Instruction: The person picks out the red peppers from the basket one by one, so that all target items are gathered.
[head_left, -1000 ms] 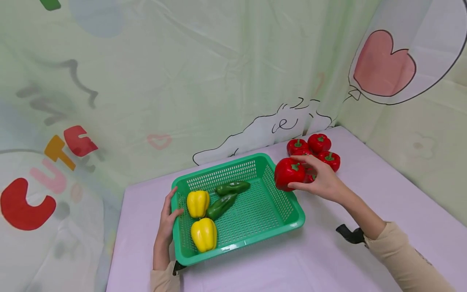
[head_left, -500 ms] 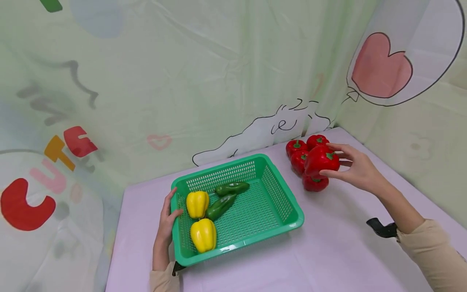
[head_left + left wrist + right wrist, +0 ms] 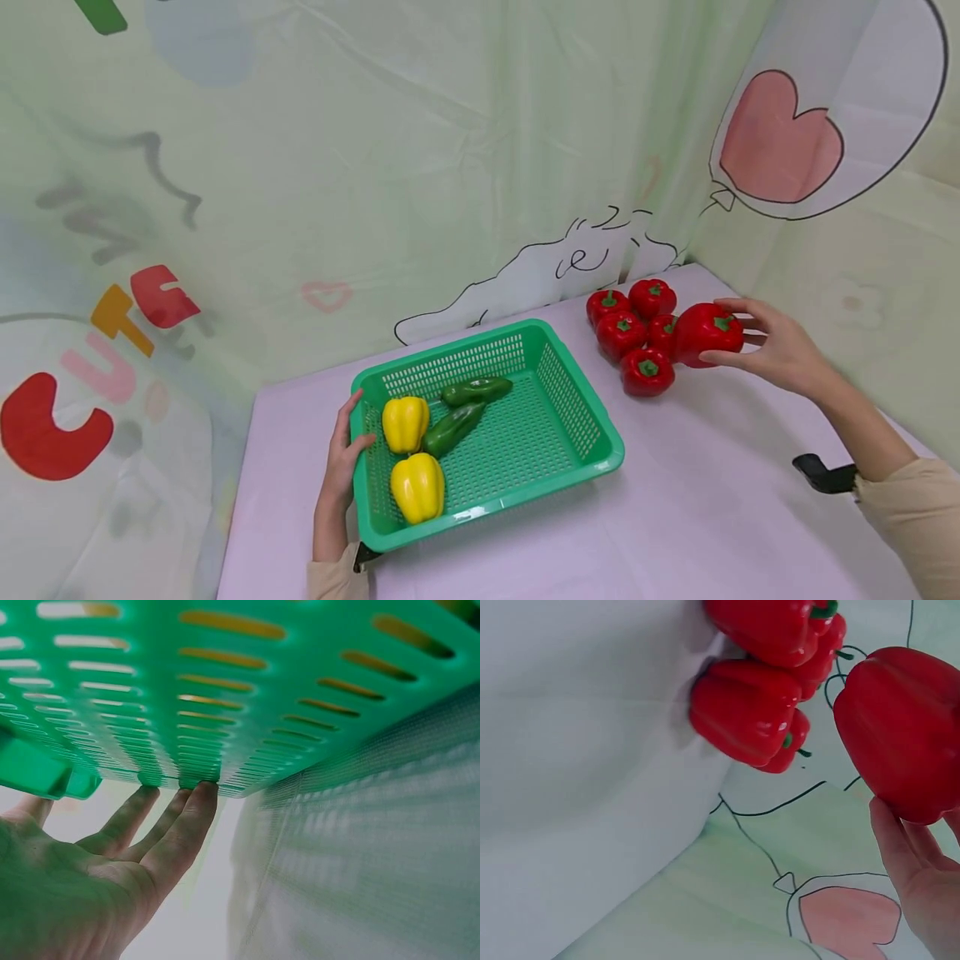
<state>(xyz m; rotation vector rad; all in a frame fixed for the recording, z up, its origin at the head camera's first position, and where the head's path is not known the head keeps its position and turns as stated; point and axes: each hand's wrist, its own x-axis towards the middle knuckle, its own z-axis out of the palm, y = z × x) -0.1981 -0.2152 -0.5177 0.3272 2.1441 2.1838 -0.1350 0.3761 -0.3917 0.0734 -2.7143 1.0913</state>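
Observation:
My right hand (image 3: 780,346) grips a red bell pepper (image 3: 705,333) by its side, thumb below and fingers above. In the right wrist view this held bell pepper (image 3: 900,731) hangs apart from the table surface. Beside it, several red bell peppers (image 3: 619,333) stand clustered with their green stems showing. My left hand (image 3: 341,467) holds the left rim of a green plastic basket (image 3: 491,502), thumb over the edge. The left wrist view shows its fingertips against the basket's slotted outer wall (image 3: 202,742). Inside lie two yellow bell peppers (image 3: 417,487) and two long green peppers (image 3: 453,427).
A pale lilac cloth covers the table (image 3: 675,500). Printed curtains (image 3: 420,167) hang close behind its back edge and along the sides. A black strap piece (image 3: 823,475) sticks out from the right wrist. The basket is tilted in the head view.
My right hand has carried the red bell pepper from over the basket's right edge rightward, past the cluster, to its right side. The left hand and basket have hardly moved.

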